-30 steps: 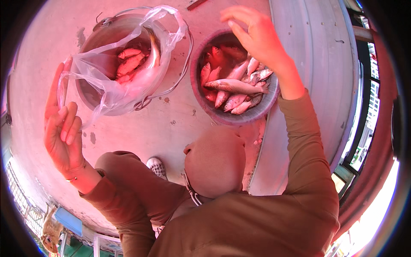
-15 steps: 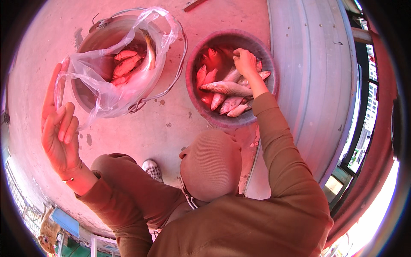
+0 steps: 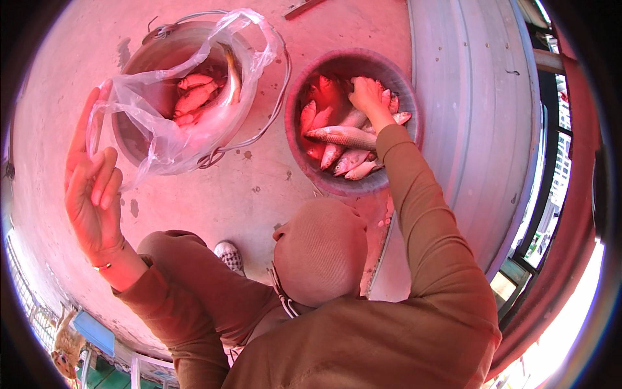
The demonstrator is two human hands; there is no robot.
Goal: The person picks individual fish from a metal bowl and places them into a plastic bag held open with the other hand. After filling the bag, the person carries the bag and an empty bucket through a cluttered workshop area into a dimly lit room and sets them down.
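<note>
My left hand (image 3: 97, 201), raised at the left, holds one edge of a clear plastic bag (image 3: 139, 107), with two fingers stretched up inside its loop and the others curled. The bag drapes over a metal bucket (image 3: 133, 136), its mouth spread wide. Several fish (image 3: 196, 98) lie in the bag within the bucket, one longer with a yellowish tail. My right hand (image 3: 367, 97) reaches into a round purple basin (image 3: 300, 155) of fish, its fingers bent downward. What they grip is hidden. A large scaly fish (image 3: 343, 135) lies across several smaller ones near that hand.
The bucket's wire handle (image 3: 277, 107) hangs out toward the basin. Ridged metal sheeting (image 3: 466, 129) runs along the right. My bent knee and checkered shoe (image 3: 229, 256) are below the bucket. A tan-furred animal (image 3: 67, 347) is at the lower left by a blue panel (image 3: 94, 332).
My right hand has shifted slightly left and down into the basin, its fingers lower among the fish. The left hand keeps its hold on the bag, nearly still.
</note>
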